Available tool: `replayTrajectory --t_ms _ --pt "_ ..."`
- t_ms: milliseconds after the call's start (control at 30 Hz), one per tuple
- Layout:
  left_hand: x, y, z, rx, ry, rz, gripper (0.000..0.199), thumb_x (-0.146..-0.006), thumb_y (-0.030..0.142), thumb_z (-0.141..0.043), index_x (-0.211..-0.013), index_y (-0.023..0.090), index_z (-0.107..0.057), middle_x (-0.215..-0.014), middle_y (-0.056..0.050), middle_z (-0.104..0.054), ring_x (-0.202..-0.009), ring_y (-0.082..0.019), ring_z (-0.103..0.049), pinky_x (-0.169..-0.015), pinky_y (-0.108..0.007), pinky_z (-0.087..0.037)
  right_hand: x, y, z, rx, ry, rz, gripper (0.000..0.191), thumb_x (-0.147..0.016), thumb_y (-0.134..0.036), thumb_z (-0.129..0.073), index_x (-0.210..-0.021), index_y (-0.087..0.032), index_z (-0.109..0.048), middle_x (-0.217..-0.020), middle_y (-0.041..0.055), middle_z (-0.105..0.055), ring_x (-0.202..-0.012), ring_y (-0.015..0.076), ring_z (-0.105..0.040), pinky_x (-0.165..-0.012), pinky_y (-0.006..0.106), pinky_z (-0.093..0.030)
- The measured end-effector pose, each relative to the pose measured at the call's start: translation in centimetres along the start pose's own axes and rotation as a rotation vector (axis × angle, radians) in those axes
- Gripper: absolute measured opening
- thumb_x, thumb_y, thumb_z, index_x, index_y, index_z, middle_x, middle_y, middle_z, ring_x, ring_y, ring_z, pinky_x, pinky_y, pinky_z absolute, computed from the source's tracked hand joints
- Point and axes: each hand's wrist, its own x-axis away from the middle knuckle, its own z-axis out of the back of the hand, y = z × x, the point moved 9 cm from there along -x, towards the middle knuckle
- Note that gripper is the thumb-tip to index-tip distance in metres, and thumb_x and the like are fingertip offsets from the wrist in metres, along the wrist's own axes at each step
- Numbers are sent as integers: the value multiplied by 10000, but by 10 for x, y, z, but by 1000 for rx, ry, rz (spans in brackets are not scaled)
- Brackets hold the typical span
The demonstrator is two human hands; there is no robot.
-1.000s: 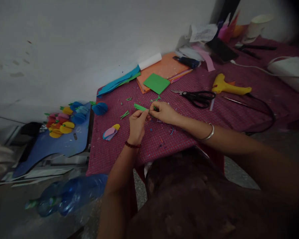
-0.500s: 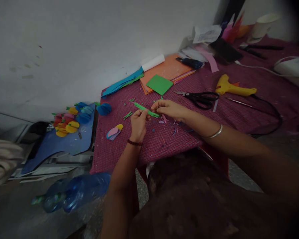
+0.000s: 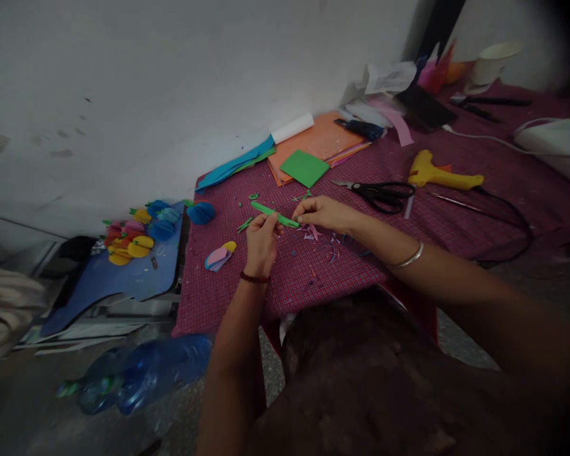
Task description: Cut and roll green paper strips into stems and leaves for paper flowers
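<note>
A narrow green paper strip [image 3: 285, 220] is pinched between the thumb and fingers of my left hand [image 3: 262, 244], slanting down to the right. The fingertips of my right hand [image 3: 320, 213] close on its right end. Small green cut pieces [image 3: 244, 224] lie by my left hand. Pink and white scraps [image 3: 313, 232] are scattered under my right hand. Black-handled scissors [image 3: 382, 192] rest beyond my right wrist. A little stack of rounded pink, blue and yellow paper cutouts [image 3: 218, 256] sits left of my left hand.
Orange sheets [image 3: 308, 136] lie against the wall with a green square [image 3: 304, 168] on top. A yellow glue gun [image 3: 444, 174] with its cord is at right. Finished paper fruit shapes [image 3: 140, 244] crowd a blue board [image 3: 99, 285] at left. Large plastic bottles [image 3: 156, 367] lie below.
My right hand's fingers have come down to the right end of the green strip. My left hand keeps its hold. The whole view has shifted slightly.
</note>
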Motion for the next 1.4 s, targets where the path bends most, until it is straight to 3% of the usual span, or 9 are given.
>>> replayTrajectory --t_ms 200,467,700,867,1400 --pt "1 1 -4 25 -36 1 258 -702 290 -728 -607 154 -531 -559 42 -547 -496 -49 -502 -513 -190 -389 -3 8 -1 0 27 -23 77 -718 -217 -624 -670 -158 -609 -579 -38 -547 -485 70 -438 -468 212 -359" --pt "10 13 -14 -252 -78 -147 253 -757 311 -684 -589 159 -570 -524 32 -564 -479 -64 -482 -511 -207 -379 -1 0 -1 -13 101 9 41 -751 -195 -603 -735 -157 -603 -629 -24 -572 -541 90 -491 -518 230 -384" --pt "9 3 -18 -170 -126 -93 245 -732 320 -709 -603 153 -586 -531 35 -566 -477 -58 -485 -498 -196 -383 -5 -2 -6 -60 87 115 191 -731 -81 -603 -878 -171 -520 -603 -68 -498 -519 77 -448 -484 204 -340" --pt "8 0 -19 -113 -136 -62 246 -710 315 -736 -605 152 -585 -526 33 -575 -471 -61 -502 -484 -191 -389 -7 0 -6 -67 77 128 202 -734 -81 -605 -879 -178 -503 -603 -71 -492 -519 76 -442 -486 204 -338" --pt "9 2 -22 -214 -150 -109 231 -747 300 -707 -603 151 -605 -520 28 -576 -463 -59 -492 -481 -193 -386 -8 0 -1 82 141 138 195 -702 -88 -591 -858 -172 -509 -619 -63 -486 -540 85 -443 -513 219 -338"
